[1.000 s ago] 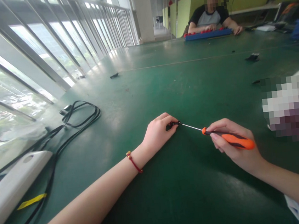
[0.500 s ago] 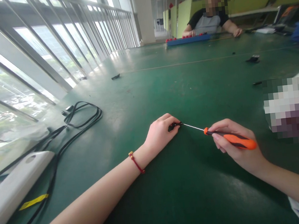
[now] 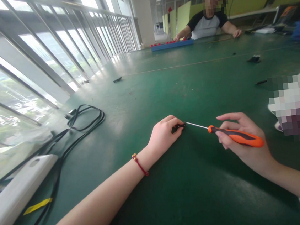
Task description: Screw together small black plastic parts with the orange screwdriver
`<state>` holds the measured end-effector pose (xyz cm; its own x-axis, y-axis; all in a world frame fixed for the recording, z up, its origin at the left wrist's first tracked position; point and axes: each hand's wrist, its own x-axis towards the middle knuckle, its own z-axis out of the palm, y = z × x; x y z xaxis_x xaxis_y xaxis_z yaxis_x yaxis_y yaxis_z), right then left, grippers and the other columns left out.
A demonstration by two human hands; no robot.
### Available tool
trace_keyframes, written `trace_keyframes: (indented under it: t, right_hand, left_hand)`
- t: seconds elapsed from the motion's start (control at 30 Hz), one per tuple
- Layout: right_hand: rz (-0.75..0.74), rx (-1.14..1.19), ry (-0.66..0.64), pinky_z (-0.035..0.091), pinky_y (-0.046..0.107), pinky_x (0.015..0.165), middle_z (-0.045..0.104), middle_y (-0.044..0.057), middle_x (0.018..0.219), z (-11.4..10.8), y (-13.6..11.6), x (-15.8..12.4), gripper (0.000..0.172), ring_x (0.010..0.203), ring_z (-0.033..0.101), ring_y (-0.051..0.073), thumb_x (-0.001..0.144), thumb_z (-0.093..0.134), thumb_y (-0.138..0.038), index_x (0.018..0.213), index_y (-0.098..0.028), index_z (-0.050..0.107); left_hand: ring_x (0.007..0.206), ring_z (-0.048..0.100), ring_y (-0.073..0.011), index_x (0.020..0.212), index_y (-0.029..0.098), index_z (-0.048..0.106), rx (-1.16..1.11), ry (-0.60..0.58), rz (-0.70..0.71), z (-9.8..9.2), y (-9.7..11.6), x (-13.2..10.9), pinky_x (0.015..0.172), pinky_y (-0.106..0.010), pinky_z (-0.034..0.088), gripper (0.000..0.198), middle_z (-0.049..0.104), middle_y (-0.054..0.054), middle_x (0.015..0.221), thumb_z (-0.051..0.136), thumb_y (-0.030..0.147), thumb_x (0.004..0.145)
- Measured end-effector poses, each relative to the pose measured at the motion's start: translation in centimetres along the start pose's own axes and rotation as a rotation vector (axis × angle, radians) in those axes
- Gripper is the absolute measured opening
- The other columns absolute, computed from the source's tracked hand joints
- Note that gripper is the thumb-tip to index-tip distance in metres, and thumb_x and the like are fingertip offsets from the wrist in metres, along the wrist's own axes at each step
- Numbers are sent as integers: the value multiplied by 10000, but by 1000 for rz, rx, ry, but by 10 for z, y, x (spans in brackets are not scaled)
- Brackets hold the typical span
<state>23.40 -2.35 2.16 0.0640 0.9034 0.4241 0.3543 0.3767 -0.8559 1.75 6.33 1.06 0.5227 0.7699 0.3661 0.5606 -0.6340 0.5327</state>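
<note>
Viewing through: head camera, the only view; it is looking forward and down over a green worktop (image 3: 163,89).
Left hand: the left hand (image 3: 164,135) is resting palm-down on the worktop, with a red bracelet (image 3: 140,164) sitting at the wrist.
Left fingers: the fingers (image 3: 170,119) are curling together and pinching a small black part (image 3: 177,126) at their tips, holding it down on the worktop.
Right hand: the right hand (image 3: 246,147) is gripping the orange-and-black handle of a screwdriver (image 3: 234,138). The thumb and lower fingers are closing round the handle, and the index finger is sticking out straight above it, off the tool.
Screwdriver: it is lying nearly level, its thin metal shaft pointing left and its tip meeting the small black part just beside the left fingertips.
Part position: it is sitting near the middle of the worktop, between the two hands; its detail is showing too small to tell.
Left edge: black cables (image 3: 86,121) are looping on the worktop beside the window wall (image 3: 27,68). A white casing (image 3: 16,192) with a yellow tag (image 3: 38,206) is lying nearer.
Far end: another person (image 3: 206,22) is sitting at the worktop, one hand at a blue tray (image 3: 172,45) carrying red pieces.
Loose items: one dark scrap (image 3: 117,79) and another dark scrap (image 3: 253,58) are lying well apart.
</note>
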Motion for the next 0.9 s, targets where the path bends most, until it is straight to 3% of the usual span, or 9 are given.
trace_keyframes:
  t: [0.2,0.5,0.77,0.9]
  right_hand:
    - [-42,-63,57,496,176,536,643,-22,725,-1,2,-2,85,562,597,82,811,677,-216,851,-224,602]
    - [-162,-217,44,510,147,626,672,-37,813,-3,0,-1,105,691,633,78,806,667,-163,865,-245,636]
    - [-176,-250,36,505,210,655,649,-16,905,-4,3,-1,198,755,619,115,801,646,-143,965,-253,634]
    - [-153,-199,61,515,253,660,670,-4,882,-4,2,-1,148,757,638,141,817,637,-161,929,-255,658]
  left_hand:
    - [840,638,-143,921,201,683,22,5,8,1,2,0,751,-255,514,139,679,-14,972,561,181,856]
    - [832,633,-138,923,201,680,20,8,17,2,-1,0,744,-251,512,141,673,-16,972,557,183,858]
    - [833,629,-136,928,204,680,19,8,14,3,-1,0,744,-251,508,142,669,-13,970,561,180,856]
    - [830,626,-133,931,204,677,29,12,21,3,-1,0,732,-247,505,145,667,-12,968,553,180,859]
